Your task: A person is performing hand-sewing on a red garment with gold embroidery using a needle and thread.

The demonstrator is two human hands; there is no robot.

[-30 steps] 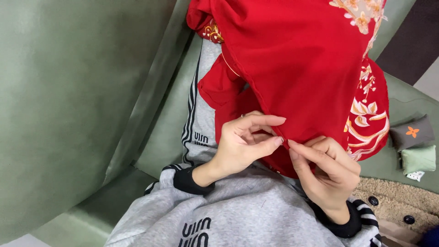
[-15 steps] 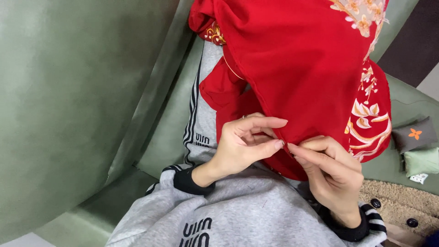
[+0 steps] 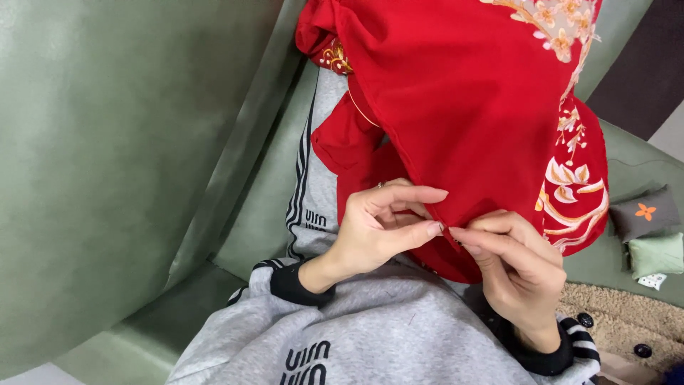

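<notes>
green sofa [image 3: 128, 164]: the largest item i see, smooth green upholstery filling the left half of the view, with a seat panel running down the middle and more of it at the right edge.

red garment [image 3: 463, 107]: a wide sheet of plain red cloth draped over the lap, hanging from the top of the view down to the hands. gold and cream floral embroidery runs along its right border and at the top right corner; a second small embroidered patch sits in the folds at the upper left. its lower edge lies bunched just above the grey top, and that edge is where both hands meet.

grey sweatshirt [image 3: 370, 335]: covers the lower middle, dark cuffs at both wrists, striped trim on the right one.

grey trousers [image 3: 320, 185]: a strip with dark side stripes shows left of the garment.

left hand [image 3: 377, 228]: thumb and forefinger pressed together on the garment's lower edge, other fingers curled under.

right hand [image 3: 516, 271]: fingers pinched shut on the same edge, tips almost touching the left hand's.

tan rug [image 3: 620, 314]: lower right, with small black round things lying on it.

two small cushions [image 3: 652, 228]: one dark grey with an orange flower, one pale green, on the sofa at the right, well apart from the hands.

open room: bare sofa to the left of the hands; right side tighter.
</notes>
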